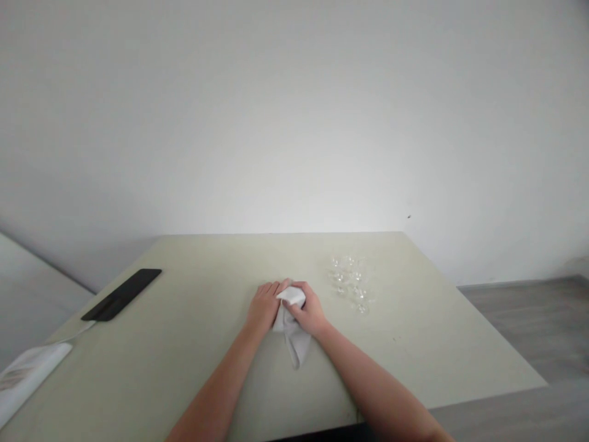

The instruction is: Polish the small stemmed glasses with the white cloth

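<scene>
A light grey-white cloth (298,344) is bunched between my two hands near the middle of the table, with one pointed corner hanging toward me. My right hand (311,311) is closed around the cloth from the right, its thumb pressing across the front of it. From the left, my left hand (264,305) closes against the cloth with its fingers together and curved. Whether something is wrapped inside the cloth is hidden. To the right of my hands lie several small clear glass-like pieces (356,279), too faint to make out their exact kind.
The pale table (197,264) stands against a white wall (294,123). At its left edge lies a flat black rectangular object (123,296) with a white cord. A white packet-like thing (34,374) sits at the near left corner. Grey floor (519,319) shows at right.
</scene>
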Demonstrator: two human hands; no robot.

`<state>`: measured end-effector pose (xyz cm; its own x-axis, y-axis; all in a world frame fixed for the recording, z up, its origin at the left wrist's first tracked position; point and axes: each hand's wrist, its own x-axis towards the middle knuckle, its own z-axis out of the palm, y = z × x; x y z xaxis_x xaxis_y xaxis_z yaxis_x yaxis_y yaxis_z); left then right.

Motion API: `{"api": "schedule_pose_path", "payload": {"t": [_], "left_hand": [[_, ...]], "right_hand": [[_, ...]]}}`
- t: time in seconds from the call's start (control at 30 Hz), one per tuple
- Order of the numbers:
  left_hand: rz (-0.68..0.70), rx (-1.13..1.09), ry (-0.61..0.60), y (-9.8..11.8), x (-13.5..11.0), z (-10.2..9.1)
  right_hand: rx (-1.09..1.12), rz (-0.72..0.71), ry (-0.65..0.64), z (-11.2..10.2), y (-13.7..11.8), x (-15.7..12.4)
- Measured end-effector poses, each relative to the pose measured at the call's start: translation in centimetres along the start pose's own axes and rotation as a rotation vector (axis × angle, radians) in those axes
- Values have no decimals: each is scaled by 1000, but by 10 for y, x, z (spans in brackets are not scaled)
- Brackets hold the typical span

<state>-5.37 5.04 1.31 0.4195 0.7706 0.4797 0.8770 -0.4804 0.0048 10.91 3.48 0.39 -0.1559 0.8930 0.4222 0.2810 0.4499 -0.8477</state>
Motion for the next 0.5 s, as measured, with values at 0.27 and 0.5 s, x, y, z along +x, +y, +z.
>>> {"api": "schedule_pose_path", "payload": {"t": [0.27, 0.5], "left_hand": [[133, -35, 28, -10, 1, -4], [123, -37, 28, -3, 2, -6]], "right_hand": [[5, 42, -50, -5, 1, 1], [221, 133, 2, 2, 3, 1]]}}
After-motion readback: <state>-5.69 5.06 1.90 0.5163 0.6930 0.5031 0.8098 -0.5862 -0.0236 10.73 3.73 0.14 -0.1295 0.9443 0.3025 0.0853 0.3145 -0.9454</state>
